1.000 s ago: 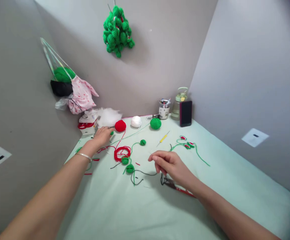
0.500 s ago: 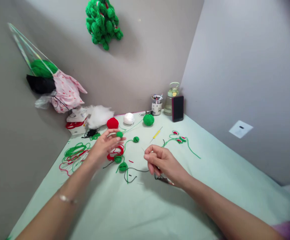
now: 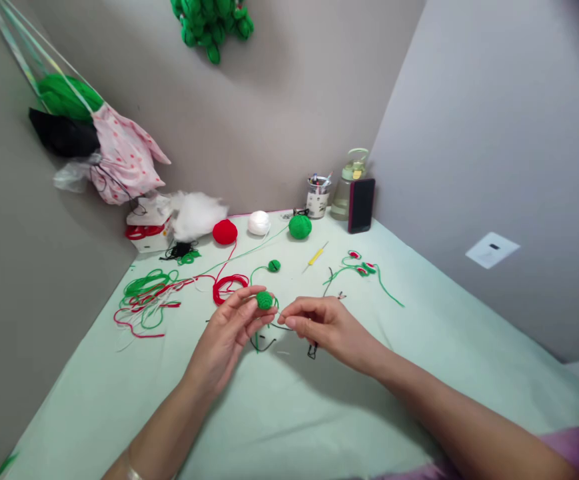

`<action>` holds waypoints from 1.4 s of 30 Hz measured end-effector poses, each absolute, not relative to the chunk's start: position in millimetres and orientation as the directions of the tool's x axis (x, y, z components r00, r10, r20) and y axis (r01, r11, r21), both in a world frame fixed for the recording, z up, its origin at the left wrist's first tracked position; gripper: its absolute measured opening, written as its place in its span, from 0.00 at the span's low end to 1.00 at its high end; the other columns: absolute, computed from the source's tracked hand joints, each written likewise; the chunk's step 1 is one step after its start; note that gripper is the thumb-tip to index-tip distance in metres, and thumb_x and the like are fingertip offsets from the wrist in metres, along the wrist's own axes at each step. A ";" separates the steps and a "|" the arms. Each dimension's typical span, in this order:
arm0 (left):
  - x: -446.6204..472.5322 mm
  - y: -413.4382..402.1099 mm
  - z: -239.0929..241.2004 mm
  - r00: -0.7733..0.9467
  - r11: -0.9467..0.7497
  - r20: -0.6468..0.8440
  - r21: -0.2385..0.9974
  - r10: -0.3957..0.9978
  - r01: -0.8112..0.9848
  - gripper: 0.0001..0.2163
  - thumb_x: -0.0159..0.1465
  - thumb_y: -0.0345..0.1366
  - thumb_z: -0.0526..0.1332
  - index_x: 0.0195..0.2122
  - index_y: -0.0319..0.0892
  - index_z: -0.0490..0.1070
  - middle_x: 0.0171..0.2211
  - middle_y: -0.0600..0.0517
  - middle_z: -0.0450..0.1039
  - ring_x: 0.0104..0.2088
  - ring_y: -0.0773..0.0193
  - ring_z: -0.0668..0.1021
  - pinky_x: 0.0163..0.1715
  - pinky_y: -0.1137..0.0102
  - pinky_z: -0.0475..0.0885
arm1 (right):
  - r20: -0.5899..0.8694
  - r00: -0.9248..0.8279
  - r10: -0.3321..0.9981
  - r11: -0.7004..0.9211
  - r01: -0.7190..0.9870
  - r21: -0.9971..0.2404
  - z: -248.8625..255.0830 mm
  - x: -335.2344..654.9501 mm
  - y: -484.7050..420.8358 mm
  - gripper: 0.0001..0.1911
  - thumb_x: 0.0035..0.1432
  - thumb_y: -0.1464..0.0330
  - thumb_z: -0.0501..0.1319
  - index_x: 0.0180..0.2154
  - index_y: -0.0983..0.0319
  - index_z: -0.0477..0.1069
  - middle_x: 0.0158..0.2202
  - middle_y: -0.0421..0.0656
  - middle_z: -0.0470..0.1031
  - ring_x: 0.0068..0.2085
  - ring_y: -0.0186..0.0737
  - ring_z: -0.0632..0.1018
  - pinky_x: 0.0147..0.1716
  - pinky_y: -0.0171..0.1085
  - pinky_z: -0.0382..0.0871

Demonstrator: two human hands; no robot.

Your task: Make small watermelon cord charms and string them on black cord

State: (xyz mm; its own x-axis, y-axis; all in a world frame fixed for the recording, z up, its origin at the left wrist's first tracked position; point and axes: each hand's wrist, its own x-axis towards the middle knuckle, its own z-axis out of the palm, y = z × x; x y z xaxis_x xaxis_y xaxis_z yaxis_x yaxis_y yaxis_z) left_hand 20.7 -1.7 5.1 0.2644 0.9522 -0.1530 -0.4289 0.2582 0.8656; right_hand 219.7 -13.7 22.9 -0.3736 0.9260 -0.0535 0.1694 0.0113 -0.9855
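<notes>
Between the thumb and fingers of my left hand (image 3: 234, 333) is a small green crocheted ball (image 3: 264, 301). Just to its right, my right hand (image 3: 322, 323) pinches a thin needle (image 3: 279, 314), whose tip points at the ball; whether it touches the stitches I cannot tell. Dark yarn (image 3: 282, 327) runs beneath the fingers. Beyond the hands lies another small green ball (image 3: 274, 266) with a black line across it and a green tail. My left hand hides part of the table in front of the red yarn coil (image 3: 229, 288).
Red (image 3: 225, 232), white (image 3: 258, 223) and green yarn balls (image 3: 300, 227) sit at the back. A yellow-handled crochet hook (image 3: 315, 256) lies right of centre, near small red-and-green pieces (image 3: 364, 268). Loose yarn strands (image 3: 152, 293) spread at left. A phone (image 3: 362, 206) stands before a bottle (image 3: 342, 197).
My left hand has brought the green ball right and nearer, close to my right hand. The right hand has shifted only slightly. The view has tilted down a little.
</notes>
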 end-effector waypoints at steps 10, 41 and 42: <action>17.1 -3.3 7.3 0.229 0.175 -0.095 0.917 0.969 -0.359 0.11 0.61 0.39 0.69 0.43 0.44 0.77 0.39 0.52 0.77 0.39 0.63 0.81 0.48 0.67 0.75 | -0.106 -0.368 0.924 -0.025 0.220 -0.975 24.7 214.0 -16.1 0.14 0.60 0.59 0.61 0.36 0.64 0.76 0.24 0.37 0.64 0.24 0.30 0.64 0.21 0.30 0.58; 30.3 -14.6 0.4 0.133 0.035 -0.005 0.973 0.991 -0.226 0.17 0.47 0.34 0.76 0.28 0.43 0.66 0.30 0.56 0.71 0.31 0.65 0.74 0.32 0.71 0.70 | -0.136 -0.423 0.896 -0.128 0.046 -0.991 19.8 215.3 -12.1 0.13 0.57 0.60 0.66 0.33 0.62 0.68 0.25 0.36 0.68 0.24 0.30 0.71 0.25 0.31 0.68; 30.1 -14.4 0.0 0.127 0.008 0.020 0.977 0.992 -0.211 0.17 0.48 0.33 0.76 0.27 0.43 0.66 0.30 0.55 0.71 0.32 0.64 0.75 0.33 0.71 0.70 | -0.126 -0.421 0.898 -0.110 0.062 -0.992 19.5 216.0 -11.5 0.11 0.57 0.61 0.66 0.32 0.62 0.68 0.25 0.36 0.68 0.25 0.30 0.71 0.26 0.31 0.68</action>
